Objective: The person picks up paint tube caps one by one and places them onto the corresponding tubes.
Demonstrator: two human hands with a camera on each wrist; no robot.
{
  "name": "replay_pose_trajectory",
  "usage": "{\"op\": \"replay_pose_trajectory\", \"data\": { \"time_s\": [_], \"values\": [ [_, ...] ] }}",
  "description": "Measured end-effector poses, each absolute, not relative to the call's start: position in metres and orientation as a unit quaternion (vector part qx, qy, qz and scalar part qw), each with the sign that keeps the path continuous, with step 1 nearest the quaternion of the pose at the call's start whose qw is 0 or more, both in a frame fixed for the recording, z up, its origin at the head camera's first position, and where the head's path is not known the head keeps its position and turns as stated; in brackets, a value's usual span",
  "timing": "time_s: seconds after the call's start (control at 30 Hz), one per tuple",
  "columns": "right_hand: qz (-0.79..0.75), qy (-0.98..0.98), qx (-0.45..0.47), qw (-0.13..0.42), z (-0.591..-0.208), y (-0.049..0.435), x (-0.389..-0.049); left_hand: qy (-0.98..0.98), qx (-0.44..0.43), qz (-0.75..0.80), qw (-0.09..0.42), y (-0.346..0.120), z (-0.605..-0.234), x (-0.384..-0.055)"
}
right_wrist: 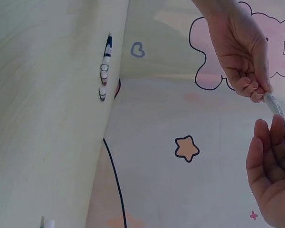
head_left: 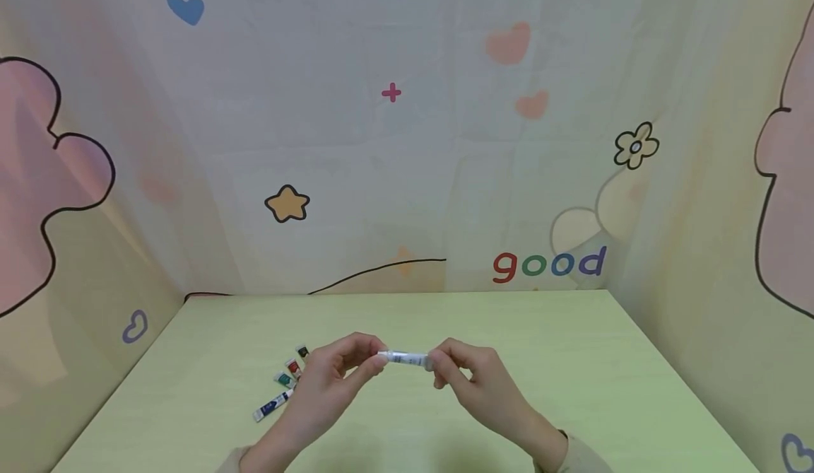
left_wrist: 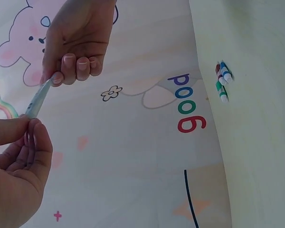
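Observation:
A small white paint tube (head_left: pixel 407 358) is held level between the two hands, above the table. My left hand (head_left: pixel 333 377) pinches its narrow capped end between thumb and forefinger. At the wider, flat end, the thumb and fingers of my right hand (head_left: pixel 480 384) grip the tube. The left wrist view shows the same tube (left_wrist: pixel 38 100) nearly edge-on, running between both sets of fingertips. In the right wrist view, part of the tube (right_wrist: pixel 273 102) shows beyond the right hand's fingers (right_wrist: pixel 256 161); its lower end is hidden there.
Several small paint tubes lie left of the left hand: a blue one (head_left: pixel 271 406), a green one (head_left: pixel 285 380), a red one (head_left: pixel 293 368) and a dark one (head_left: pixel 302 351). More white-capped tubes (left_wrist: pixel 223 78) show in the left wrist view. A patterned cloth wall (head_left: pixel 356 141) surrounds the pale table (head_left: pixel 604 402).

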State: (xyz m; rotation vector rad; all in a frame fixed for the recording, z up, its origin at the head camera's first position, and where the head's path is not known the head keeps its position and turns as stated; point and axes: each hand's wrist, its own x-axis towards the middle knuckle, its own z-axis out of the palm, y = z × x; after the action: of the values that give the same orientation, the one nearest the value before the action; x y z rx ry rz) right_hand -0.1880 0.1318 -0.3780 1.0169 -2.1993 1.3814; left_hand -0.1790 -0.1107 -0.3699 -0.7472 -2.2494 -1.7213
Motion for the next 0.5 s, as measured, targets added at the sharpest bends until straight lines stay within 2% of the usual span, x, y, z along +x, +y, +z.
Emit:
{"op": "replay_pose_trajectory", "data": {
  "time_s": [0.23, 0.5],
  "values": [
    [0.541, -0.779, 0.305, 0.089, -0.373, 0.134, -0.189, -0.768, -0.263, -0.571, 0.121, -0.105, -0.373, -0.187],
    [0.537, -0.805, 0.238, 0.083, -0.368, 0.144, -0.210, -0.785, -0.266, -0.541, 0.141, -0.091, -0.367, -0.207]
  ]
}}
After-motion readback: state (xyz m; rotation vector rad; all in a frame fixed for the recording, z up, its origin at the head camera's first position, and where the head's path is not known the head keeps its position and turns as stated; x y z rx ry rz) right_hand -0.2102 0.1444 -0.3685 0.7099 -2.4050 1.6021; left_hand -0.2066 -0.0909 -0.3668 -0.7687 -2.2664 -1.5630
